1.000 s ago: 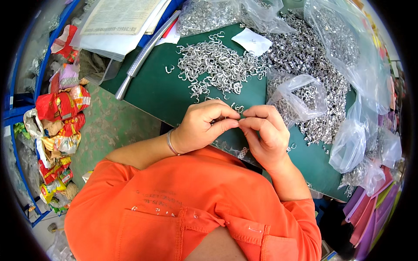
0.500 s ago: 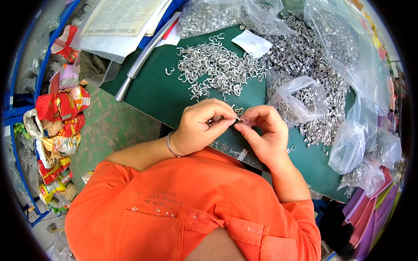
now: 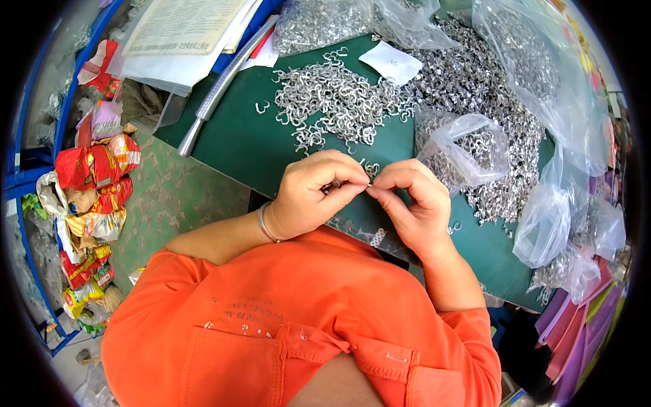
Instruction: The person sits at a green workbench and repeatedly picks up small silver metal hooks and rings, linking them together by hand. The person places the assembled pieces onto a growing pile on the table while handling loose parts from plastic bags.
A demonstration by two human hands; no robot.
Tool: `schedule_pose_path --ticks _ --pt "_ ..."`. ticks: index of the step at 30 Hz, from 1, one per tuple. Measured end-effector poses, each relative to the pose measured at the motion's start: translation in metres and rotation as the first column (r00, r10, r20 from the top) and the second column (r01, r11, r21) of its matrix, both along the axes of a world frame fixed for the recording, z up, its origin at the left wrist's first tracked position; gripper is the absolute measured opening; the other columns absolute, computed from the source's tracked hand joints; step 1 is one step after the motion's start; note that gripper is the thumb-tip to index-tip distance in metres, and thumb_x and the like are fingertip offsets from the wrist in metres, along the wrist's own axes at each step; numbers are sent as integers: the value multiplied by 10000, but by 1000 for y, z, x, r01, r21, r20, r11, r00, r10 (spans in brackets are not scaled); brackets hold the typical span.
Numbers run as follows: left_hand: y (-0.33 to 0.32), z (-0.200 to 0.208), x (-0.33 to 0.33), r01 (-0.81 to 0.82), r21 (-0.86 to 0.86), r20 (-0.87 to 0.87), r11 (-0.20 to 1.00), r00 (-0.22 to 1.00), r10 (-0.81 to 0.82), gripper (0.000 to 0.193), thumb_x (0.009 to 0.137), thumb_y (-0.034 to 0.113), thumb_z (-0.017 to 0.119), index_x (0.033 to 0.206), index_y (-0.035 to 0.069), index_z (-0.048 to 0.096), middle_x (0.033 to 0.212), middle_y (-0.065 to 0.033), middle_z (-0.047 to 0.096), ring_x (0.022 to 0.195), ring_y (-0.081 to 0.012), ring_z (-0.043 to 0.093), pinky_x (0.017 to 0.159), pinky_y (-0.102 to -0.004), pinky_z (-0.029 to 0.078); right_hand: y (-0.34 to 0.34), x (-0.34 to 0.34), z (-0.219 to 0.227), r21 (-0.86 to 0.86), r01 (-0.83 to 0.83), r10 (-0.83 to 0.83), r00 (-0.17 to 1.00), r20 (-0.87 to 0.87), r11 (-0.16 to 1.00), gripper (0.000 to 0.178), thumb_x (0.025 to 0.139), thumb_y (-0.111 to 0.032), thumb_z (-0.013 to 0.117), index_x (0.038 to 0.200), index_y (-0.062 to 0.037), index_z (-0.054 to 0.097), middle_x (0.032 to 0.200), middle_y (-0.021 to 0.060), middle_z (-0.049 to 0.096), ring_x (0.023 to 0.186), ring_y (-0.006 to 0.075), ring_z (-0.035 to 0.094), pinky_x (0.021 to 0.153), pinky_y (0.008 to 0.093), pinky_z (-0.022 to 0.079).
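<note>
My left hand (image 3: pixel 313 195) and my right hand (image 3: pixel 415 205) meet fingertip to fingertip above the near edge of a green table (image 3: pixel 230 152). Each pinches with thumb and forefinger at a tiny metal piece (image 3: pixel 369 185), mostly covered by the fingertips. Some dark metal also shows inside the curl of my left fingers. Just beyond my hands lies a loose pile of silvery S-shaped metal hooks (image 3: pixel 339 105). A clear plastic bag (image 3: pixel 468 152) of similar hooks sits beyond my right hand.
A large heap of small shiny metal parts (image 3: pixel 468 74) spreads at the far right, beside more clear bags (image 3: pixel 542 227). A white paper slip (image 3: pixel 391 63) lies by the hooks. At the left are a metal-handled tool (image 3: pixel 224 88), printed sheets (image 3: pixel 183 34) and colourful wrappers (image 3: pixel 98 163) on a blue rack.
My right fingertips have closed in against my left ones, covering more of the small metal piece. The view has shifted very slightly; the piles are unchanged.
</note>
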State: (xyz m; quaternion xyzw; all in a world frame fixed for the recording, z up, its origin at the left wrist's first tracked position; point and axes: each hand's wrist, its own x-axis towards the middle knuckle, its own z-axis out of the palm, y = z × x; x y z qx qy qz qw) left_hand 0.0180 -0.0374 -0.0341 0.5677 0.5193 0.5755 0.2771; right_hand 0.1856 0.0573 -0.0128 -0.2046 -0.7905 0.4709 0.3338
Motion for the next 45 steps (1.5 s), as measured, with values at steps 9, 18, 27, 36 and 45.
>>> schedule_pose_path --ticks 9,18,27,36,45 --pt "-4 1 -2 45 -103 75 994 997 -37 141 807 -60 705 929 -4 664 949 -90 670 778 -115 628 647 -218 493 4 0 8 27 -19 20 999 -30 999 165 733 74 733 843 -36 678 864 94 654 784 210 639 658 295 509" --pt "2 17 -20 380 -309 659 872 747 -92 98 914 -10 596 1011 4 603 929 -92 640 630 -60 516 531 -187 393 4 1 15 4 92 -92 993 79 996 107 815 42 677 912 -6 671 868 117 679 787 244 664 695 321 529" --pt "7 23 -42 505 -105 986 857 167 22 102 925 69 470 938 37 566 900 -135 617 542 -63 418 445 -180 314 12 -9 5 214 7 -78 943 324 977 260 731 43 709 968 -32 632 888 128 639 778 317 611 705 381 514" --pt "7 35 -25 306 -541 546 784 836 51 114 898 4 614 1011 0 630 909 -25 639 689 -38 535 590 -175 430 3 -4 6 47 148 -156 952 262 988 240 729 73 702 930 -25 615 838 115 627 741 288 634 658 347 521" --pt "13 28 -16 257 -546 336 798 939 -72 142 885 21 657 1026 5 645 905 4 634 793 -40 561 712 -199 469 -1 0 9 202 169 -203 966 162 965 233 735 103 674 914 -24 598 847 106 632 735 256 645 652 329 526"
